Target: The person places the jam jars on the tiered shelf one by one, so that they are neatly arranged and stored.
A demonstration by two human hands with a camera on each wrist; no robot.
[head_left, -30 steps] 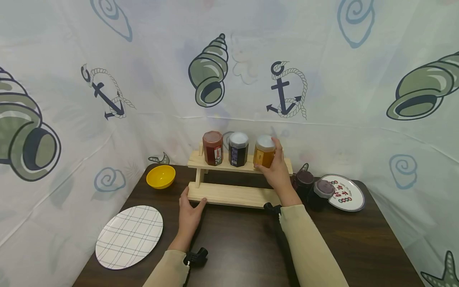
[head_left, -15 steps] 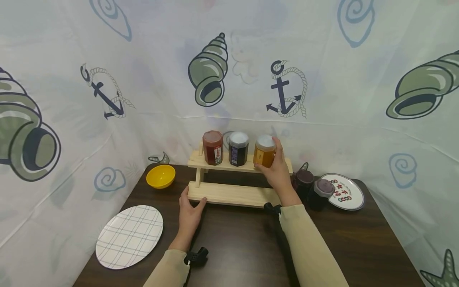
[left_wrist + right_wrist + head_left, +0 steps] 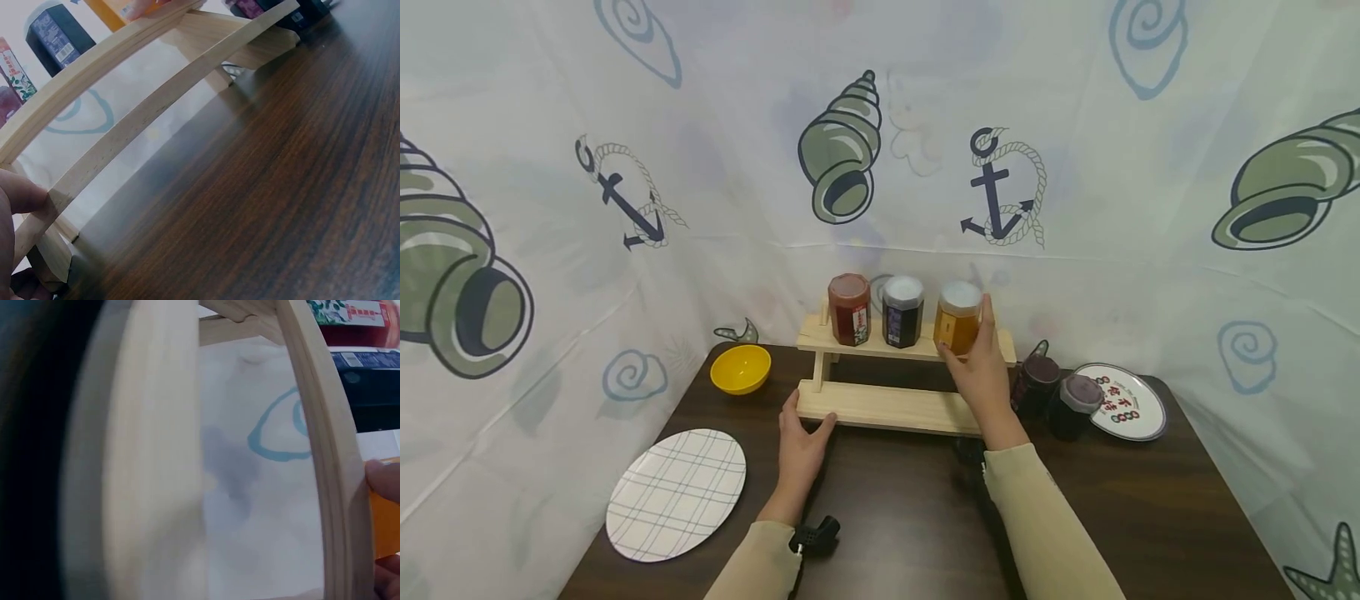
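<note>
A two-step wooden rack [image 3: 887,406] stands at the back of the dark table. Its top shelf carries a red jar [image 3: 849,309], a dark jar [image 3: 902,312] and an amber jar [image 3: 957,313] with a white lid. My right hand [image 3: 968,343] holds the amber jar, thumb on its front and fingers up its right side. The right wrist view shows the amber jar [image 3: 384,528] behind the rack's plank [image 3: 331,456]. My left hand [image 3: 807,417] grips the left end of the lower shelf; in the left wrist view a fingertip [image 3: 22,194] rests against that shelf [image 3: 156,106].
A yellow bowl [image 3: 741,368] sits left of the rack, and a checked plate [image 3: 676,493] lies near the front left. Two dark-lidded jars [image 3: 1036,382] [image 3: 1077,404] and a patterned plate [image 3: 1131,408] are at the right. A printed curtain surrounds the table.
</note>
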